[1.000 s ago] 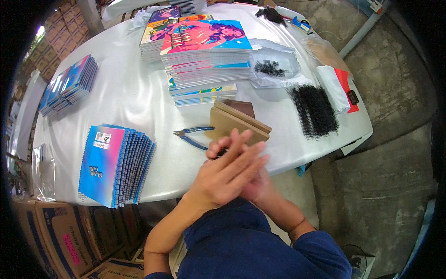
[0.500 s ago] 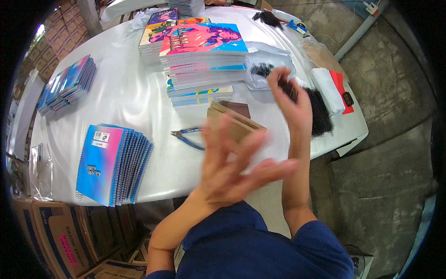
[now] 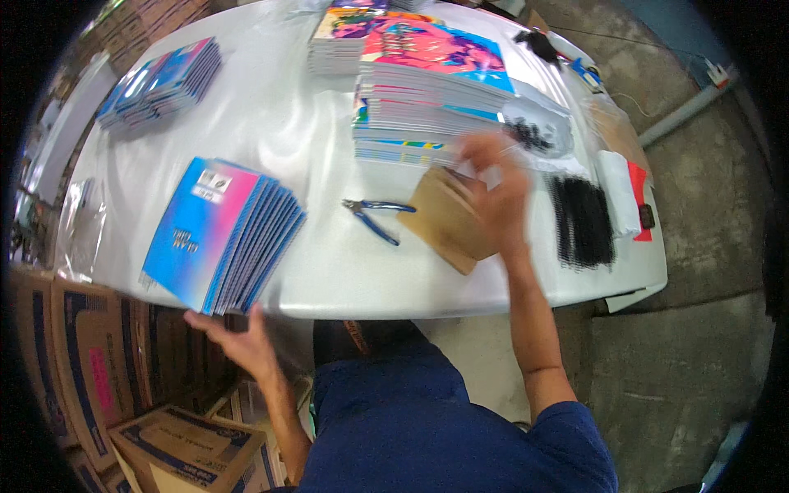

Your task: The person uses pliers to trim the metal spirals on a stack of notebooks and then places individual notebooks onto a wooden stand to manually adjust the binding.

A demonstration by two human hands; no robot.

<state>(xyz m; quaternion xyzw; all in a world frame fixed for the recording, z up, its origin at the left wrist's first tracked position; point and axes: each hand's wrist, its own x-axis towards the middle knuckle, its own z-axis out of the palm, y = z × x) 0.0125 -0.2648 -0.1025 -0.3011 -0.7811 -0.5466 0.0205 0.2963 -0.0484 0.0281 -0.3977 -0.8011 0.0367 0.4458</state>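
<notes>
My left hand (image 3: 244,348) is at the table's front edge with thumb and fingers spread. It is right at the lower end of a fanned stack of blue and pink spiral notebooks (image 3: 205,234); whether it touches them I cannot tell. Blurred by motion, my right hand (image 3: 500,197) hovers over brown cardboard pieces (image 3: 444,218), fingers bent, and what is in them does not show. Blue-handled cutting pliers (image 3: 374,215) lie open left of the cardboard. Beyond my right hand rises a tall stack of printed covers or pads (image 3: 436,90).
A bundle of black spiral coils (image 3: 582,223) lies at the right, beside a white roll (image 3: 618,195). More black coils (image 3: 530,134) sit in a white wrapping. Another notebook stack (image 3: 160,82) is at the far left. Cardboard boxes (image 3: 185,448) stand below the table (image 3: 362,300).
My left hand has moved left and down from the middle to the notebook stack. My right hand has left the black coils and come over the cardboard. The view has shifted.
</notes>
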